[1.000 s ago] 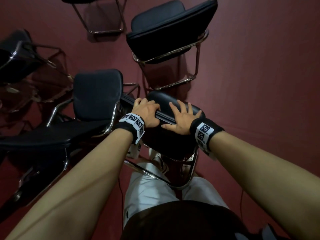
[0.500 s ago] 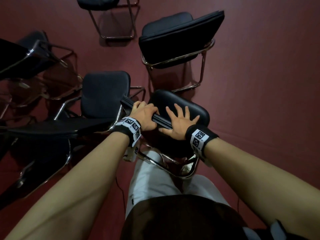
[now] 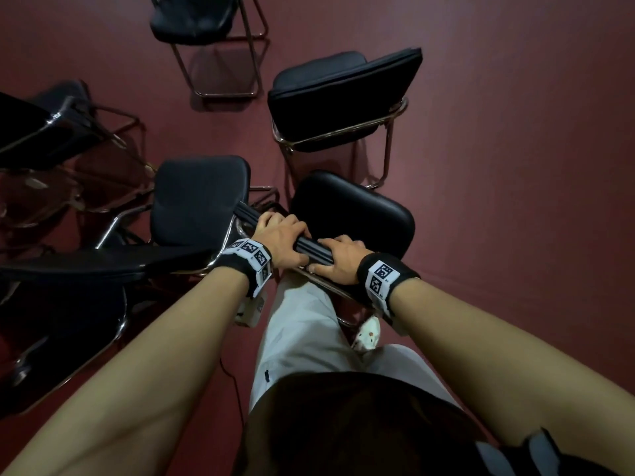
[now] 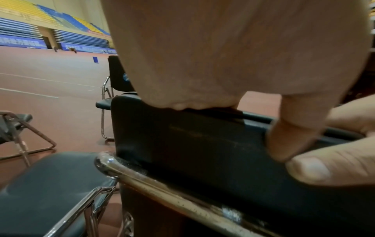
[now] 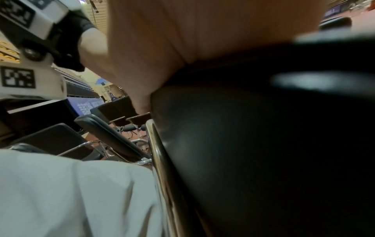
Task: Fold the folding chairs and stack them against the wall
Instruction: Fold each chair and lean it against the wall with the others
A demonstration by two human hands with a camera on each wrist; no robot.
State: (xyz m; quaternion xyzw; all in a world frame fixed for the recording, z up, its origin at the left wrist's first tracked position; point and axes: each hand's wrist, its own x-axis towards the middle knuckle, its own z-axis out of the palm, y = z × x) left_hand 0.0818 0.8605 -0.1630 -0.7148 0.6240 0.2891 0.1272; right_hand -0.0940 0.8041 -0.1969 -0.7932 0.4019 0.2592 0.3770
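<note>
Both hands are gripping the backrest [image 3: 311, 250] of the nearest folding chair [image 3: 357, 214]: left hand [image 3: 281, 240] curling over its top edge, right hand [image 3: 338, 259] beside it. Chair is standing on the red floor [image 3: 515, 201] among other chairs [image 3: 340, 97].

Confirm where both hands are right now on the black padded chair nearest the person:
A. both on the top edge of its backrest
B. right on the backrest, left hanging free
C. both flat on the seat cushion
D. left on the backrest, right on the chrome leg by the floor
A: the left hand and the right hand both curl over the top edge of the black padded backrest, side by side.
</note>
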